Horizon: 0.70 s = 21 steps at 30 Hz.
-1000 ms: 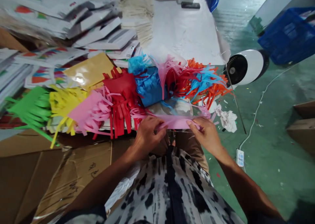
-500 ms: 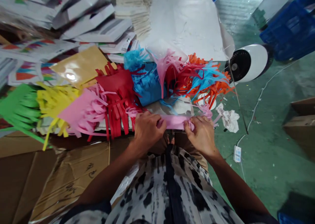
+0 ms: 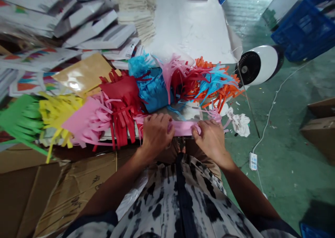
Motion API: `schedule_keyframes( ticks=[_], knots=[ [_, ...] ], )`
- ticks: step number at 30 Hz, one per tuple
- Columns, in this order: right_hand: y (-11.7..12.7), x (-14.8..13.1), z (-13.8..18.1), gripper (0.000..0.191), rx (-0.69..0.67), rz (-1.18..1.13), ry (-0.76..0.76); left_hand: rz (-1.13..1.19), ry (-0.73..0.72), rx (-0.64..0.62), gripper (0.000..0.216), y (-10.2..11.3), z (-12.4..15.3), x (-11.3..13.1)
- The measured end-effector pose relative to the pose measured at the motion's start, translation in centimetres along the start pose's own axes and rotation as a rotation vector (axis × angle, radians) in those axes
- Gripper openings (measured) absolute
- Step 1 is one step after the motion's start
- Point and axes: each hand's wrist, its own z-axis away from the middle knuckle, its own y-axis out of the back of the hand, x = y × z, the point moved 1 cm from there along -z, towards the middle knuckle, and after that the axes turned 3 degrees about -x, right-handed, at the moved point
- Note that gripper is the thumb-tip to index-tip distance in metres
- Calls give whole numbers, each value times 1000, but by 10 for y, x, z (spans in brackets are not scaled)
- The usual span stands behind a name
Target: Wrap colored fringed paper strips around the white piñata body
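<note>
Left hand [image 3: 156, 133]: back uppermost, curled into a pinch, thumb side inward | right hand [image 3: 211, 137]: mirrors it, also pinched | both: nearly level, slightly apart, in front of the waist | left forearm [image 3: 112, 184], right forearm [image 3: 247, 187]: stretched forward, slanting inward from the elbows.

On my remote feed the strip [image 3: 181, 128] is plain pink, and the fringed pieces each keep a solid colour: a green bundle [image 3: 22, 114], a yellow bundle [image 3: 60, 110], a pink bundle [image 3: 80, 121], a red bundle [image 3: 123, 91] and a blue bundle [image 3: 154, 93]. I see orange fringe [image 3: 227, 91] crossed by light-blue strands [image 3: 213, 79], a golden-tan packet [image 3: 83, 72], and white printed sheets [image 3: 28, 81] patterned with multicoloured triangles. Around them I make out a black-and-white fan [image 3: 261, 65], a blue crate [image 3: 300, 27], a green floor [image 3: 285, 192] and a pale garment [image 3: 202, 199] blotched with black.
</note>
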Motion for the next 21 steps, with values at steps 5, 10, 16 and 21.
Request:
schedule_keyframes(
  ticks=[5,10,16,21],
  knots=[
    [10,4,5,28,58,68,-59,65,-514,56,27,-4,3,-2],
    [26,16,28,42,250,105,61,-1,-647,-22,24,-1,-1,-8],
    [-2,13,54,48,102,109,412,-66,-708,-36,34,-3,6,-13],
    [-15,29,61,50,151,138,354,58,-640,-71,42,5,20,-44]
  ],
)
